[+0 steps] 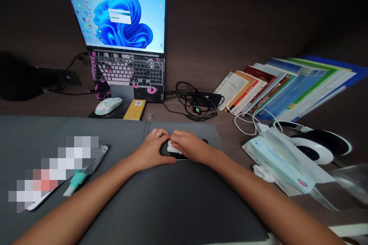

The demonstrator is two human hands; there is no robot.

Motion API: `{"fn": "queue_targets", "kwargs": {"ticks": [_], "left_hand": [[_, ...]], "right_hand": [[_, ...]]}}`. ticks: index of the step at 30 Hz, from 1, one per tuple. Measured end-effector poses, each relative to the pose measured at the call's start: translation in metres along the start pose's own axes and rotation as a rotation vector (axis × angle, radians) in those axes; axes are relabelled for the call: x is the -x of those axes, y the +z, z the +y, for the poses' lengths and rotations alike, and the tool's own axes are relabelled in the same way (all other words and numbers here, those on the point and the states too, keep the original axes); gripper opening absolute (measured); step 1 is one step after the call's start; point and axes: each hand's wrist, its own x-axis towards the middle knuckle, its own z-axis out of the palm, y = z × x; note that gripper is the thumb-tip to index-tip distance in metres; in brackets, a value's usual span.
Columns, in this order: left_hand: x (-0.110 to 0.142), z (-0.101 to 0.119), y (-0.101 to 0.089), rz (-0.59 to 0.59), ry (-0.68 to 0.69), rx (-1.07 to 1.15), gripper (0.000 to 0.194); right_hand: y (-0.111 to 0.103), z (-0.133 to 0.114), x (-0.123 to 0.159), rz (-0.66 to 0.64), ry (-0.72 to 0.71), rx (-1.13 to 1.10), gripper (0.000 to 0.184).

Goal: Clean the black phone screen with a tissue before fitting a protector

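A black phone [181, 156] lies flat on the dark desk mat, mostly hidden under both hands. My left hand [150, 151] curves around its left end, thumb along the near edge and fingers at the far side. With bent fingers, my right hand [192, 145] presses a folded white tissue [171, 147] onto the phone's surface. To the left, a clear bottle with a teal spray top [77, 180] lies on its side.
Behind the mat [184, 199] stand an open laptop [129, 72], a mouse [108, 106], a yellow box [135, 109] and a black power adapter [205, 100]. Leaning books [258, 88], white headphones [319, 147] and a tissue pack [278, 160] are on the right. A blurred-out object [54, 172] lies left.
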Motion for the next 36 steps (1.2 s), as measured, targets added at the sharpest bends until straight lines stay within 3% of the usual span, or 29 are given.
{"fn": "queue_targets", "kwargs": {"ticks": [3, 10, 13, 22, 27, 32, 36], "left_hand": [[0.001, 0.000, 0.000, 0.002, 0.005, 0.005, 0.056], [0.003, 0.000, -0.001, 0.030, 0.034, 0.003, 0.057], [0.002, 0.000, -0.003, 0.035, 0.057, -0.003, 0.057], [0.001, -0.004, -0.002, 0.045, 0.064, -0.014, 0.062], [0.001, -0.003, -0.003, 0.037, 0.055, -0.036, 0.055], [0.002, -0.005, -0.001, 0.052, 0.052, -0.039, 0.055], [0.004, -0.005, -0.001, 0.047, 0.067, -0.031, 0.058]], "right_hand": [[-0.002, 0.003, 0.004, -0.004, 0.017, -0.016, 0.014], [-0.032, 0.028, 0.066, -0.040, 0.108, -0.050, 0.025], [-0.038, 0.034, 0.076, -0.047, 0.139, -0.040, 0.029], [-0.021, 0.022, 0.019, -0.049, 0.069, 0.005, 0.021], [-0.008, 0.008, -0.008, -0.053, 0.015, 0.012, 0.019], [-0.005, 0.007, -0.019, -0.050, 0.016, 0.021, 0.016], [-0.009, 0.015, -0.006, -0.047, 0.035, 0.021, 0.015]]}}
